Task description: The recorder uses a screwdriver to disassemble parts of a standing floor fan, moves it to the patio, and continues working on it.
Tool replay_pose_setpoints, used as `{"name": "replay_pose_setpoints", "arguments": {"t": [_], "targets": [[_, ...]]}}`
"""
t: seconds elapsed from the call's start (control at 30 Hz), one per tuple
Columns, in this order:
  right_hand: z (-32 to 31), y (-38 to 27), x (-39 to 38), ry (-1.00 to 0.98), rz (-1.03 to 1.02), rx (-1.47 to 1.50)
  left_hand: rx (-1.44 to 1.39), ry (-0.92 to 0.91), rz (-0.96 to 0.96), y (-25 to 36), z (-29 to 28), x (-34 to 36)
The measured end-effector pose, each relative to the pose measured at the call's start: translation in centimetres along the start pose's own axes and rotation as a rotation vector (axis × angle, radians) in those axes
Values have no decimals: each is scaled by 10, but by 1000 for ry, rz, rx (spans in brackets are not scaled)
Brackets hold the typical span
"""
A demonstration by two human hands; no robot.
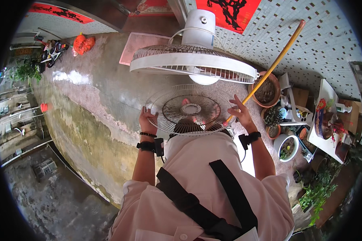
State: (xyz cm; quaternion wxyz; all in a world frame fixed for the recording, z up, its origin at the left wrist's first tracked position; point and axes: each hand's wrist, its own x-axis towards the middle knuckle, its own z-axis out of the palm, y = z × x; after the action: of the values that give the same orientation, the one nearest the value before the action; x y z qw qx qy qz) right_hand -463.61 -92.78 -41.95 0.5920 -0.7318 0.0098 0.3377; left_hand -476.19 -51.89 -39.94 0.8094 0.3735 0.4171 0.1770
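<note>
A round wire fan grille (175, 108) with a pale hub in its middle lies between my two hands, close in front of my body. My left hand (147, 119) is closed on its left rim. On the opposite rim my right hand (241, 111) grips it, some fingers raised along the wires. Just beyond the grille stands a white electric fan (199, 28), its motor housing at the top and its white outer ring (165, 64) toward me. The ring and the grille are apart in the picture.
A yellow pole (277, 60) leans against the tiled wall at right. Potted plants, a clay pot (267, 90), a white pot (286, 148) and a white table (330, 120) crowd the right side. An orange bag (83, 44) lies at far left near parked bikes (52, 52).
</note>
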Motion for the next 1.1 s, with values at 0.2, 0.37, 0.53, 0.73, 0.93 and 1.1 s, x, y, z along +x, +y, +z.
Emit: {"name": "replay_pose_setpoints", "arguments": {"t": [0.2,0.37,0.53,0.73,0.93,1.1], "targets": [[17,20,-13,43,13,-62,170,105,-358,0,-29,13],[46,18,-27,128,99,-27,209,-147,-769,16,-51,30],[74,61,-35,236,-32,-166,222,-293,-848,22,-78,55],[129,34,-65,420,375,77,313,-297,-763,14,-86,64],[150,59,-100,297,479,12,186,-58,-651,-35,-168,112],[131,107,-125,255,502,21,287,237,-423,-33,-140,78]]}}
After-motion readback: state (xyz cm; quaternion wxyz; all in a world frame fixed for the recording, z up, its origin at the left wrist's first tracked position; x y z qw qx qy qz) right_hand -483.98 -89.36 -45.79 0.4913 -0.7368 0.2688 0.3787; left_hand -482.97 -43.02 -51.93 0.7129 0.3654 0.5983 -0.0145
